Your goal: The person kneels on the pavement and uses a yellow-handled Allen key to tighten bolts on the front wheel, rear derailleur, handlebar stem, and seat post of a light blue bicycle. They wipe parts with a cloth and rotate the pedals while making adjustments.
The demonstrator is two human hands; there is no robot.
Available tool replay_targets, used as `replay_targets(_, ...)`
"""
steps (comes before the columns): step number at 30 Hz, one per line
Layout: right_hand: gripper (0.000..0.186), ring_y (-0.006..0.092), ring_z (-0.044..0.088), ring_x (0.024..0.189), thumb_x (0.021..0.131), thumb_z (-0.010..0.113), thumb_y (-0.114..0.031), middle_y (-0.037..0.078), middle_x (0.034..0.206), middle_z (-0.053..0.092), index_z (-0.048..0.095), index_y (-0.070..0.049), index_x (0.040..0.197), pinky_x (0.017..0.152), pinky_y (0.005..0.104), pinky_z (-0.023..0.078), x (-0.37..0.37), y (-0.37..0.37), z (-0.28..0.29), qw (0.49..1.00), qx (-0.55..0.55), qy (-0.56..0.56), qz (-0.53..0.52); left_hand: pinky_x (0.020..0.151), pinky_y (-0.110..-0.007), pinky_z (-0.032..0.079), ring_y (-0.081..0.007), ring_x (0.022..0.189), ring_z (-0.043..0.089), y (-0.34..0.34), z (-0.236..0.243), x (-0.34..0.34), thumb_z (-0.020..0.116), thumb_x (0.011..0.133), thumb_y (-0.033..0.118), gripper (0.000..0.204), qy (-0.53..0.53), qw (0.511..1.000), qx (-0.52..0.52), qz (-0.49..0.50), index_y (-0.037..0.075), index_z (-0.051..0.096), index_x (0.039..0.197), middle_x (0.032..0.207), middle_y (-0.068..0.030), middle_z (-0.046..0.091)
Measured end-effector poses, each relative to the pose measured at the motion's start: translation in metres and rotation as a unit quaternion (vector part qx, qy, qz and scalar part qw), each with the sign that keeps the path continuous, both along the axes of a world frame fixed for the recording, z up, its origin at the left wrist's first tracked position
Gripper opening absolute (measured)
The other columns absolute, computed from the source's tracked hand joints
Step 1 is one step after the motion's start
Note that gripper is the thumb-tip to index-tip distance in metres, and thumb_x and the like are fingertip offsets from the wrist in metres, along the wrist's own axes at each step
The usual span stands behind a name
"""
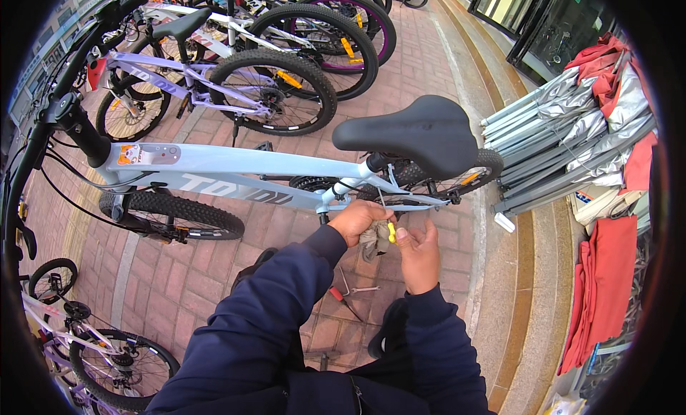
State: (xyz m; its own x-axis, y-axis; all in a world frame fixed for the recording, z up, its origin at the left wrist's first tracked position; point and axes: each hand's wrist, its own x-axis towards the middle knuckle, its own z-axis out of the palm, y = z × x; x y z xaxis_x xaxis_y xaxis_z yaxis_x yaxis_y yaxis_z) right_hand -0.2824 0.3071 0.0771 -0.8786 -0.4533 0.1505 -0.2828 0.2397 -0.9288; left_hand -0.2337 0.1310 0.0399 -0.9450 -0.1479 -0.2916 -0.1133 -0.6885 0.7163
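Observation:
A light blue bicycle (pixel 243 173) with a black saddle (pixel 421 133) stands across in front of me. Beside its rear frame, my left hand (pixel 359 221) is closed on a crumpled grey-brown rag (pixel 374 242). A thin rod or cable runs up from that hand toward the frame below the saddle. A small yellow piece (pixel 391 232) shows at the edge of the rag; its kind is unclear. My right hand (pixel 419 258) is just right of the yellow piece, thumb close to it and fingers apart. Whether the thumb touches it, I cannot tell.
On the brick paving between my feet lie a red-handled tool (pixel 336 293), a wrench (pixel 366 288) and a bent metal rod (pixel 345 281). More bicycles (pixel 275 90) stand behind and at lower left. Stone steps (pixel 525 301) and folded canopy frames (pixel 572 129) line the right.

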Motion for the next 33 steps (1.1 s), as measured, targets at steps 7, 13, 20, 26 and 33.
replay_targets(7, 0.072, 0.0225, 0.068, 0.075, 0.081, 0.085, -0.031, 0.013, 0.096, 0.07, 0.052, 0.003, 0.135, 0.069, 0.0321, 0.055, 0.012, -0.001, 0.015, 0.991, 0.095, 0.032, 0.093, 0.066, -0.028, 0.053, -0.0134, 0.07, 0.063, 0.006, 0.005, -0.003, 0.07, 0.098, 0.023, 0.025, -0.046, 0.998, -0.024, 0.033, 0.0, 0.068, 0.091, 0.085, -0.0049, 0.067)
replay_targets(13, 0.036, 0.0123, 0.064, 0.068, 0.094, 0.072, -0.017, 0.005, 0.087, 0.068, 0.058, 0.0, 0.122, 0.062, 0.0238, 0.051, 0.01, -0.009, 0.007, 0.996, -0.006, -0.043, 0.075, 0.073, -0.03, 0.055, -0.0167, 0.076, 0.067, 0.004, 0.005, -0.002, 0.065, 0.1, 0.026, 0.028, -0.031, 0.999, 0.025, 0.017, -0.002, 0.067, 0.097, 0.088, -0.0077, 0.069)
replay_targets(20, 0.052, 0.0229, 0.069, 0.084, 0.097, 0.07, -0.027, 0.015, 0.105, 0.068, 0.05, 0.004, 0.134, 0.073, 0.0315, 0.056, -0.002, -0.004, -0.008, 0.996, -0.018, -0.089, 0.021, 0.074, -0.032, 0.056, -0.0184, 0.079, 0.068, -0.001, 0.0, 0.001, 0.066, 0.098, 0.019, 0.024, -0.029, 0.999, 0.032, 0.019, -0.005, 0.069, 0.096, 0.092, -0.0105, 0.07)
replay_targets(26, 0.063, 0.0241, 0.068, 0.093, 0.092, 0.076, -0.028, 0.018, 0.108, 0.067, 0.049, 0.007, 0.137, 0.077, 0.035, 0.054, 0.011, -0.002, 0.008, 0.99, 0.081, 0.097, 0.07, 0.069, -0.031, 0.055, -0.0161, 0.074, 0.066, 0.004, 0.0, 0.0, 0.07, 0.097, 0.025, 0.028, -0.052, 0.997, -0.014, 0.046, -0.003, 0.068, 0.091, 0.084, -0.0074, 0.067)
replay_targets(33, 0.035, 0.0288, 0.067, 0.081, 0.084, 0.078, -0.017, 0.017, 0.095, 0.067, 0.067, 0.002, 0.112, 0.073, 0.0348, 0.053, 0.012, -0.007, 0.015, 0.968, 0.133, 0.207, 0.044, 0.072, -0.032, 0.056, -0.017, 0.077, 0.066, 0.002, 0.006, 0.001, 0.067, 0.099, 0.024, 0.03, -0.058, 0.998, 0.005, 0.03, -0.005, 0.067, 0.095, 0.091, -0.0098, 0.069)
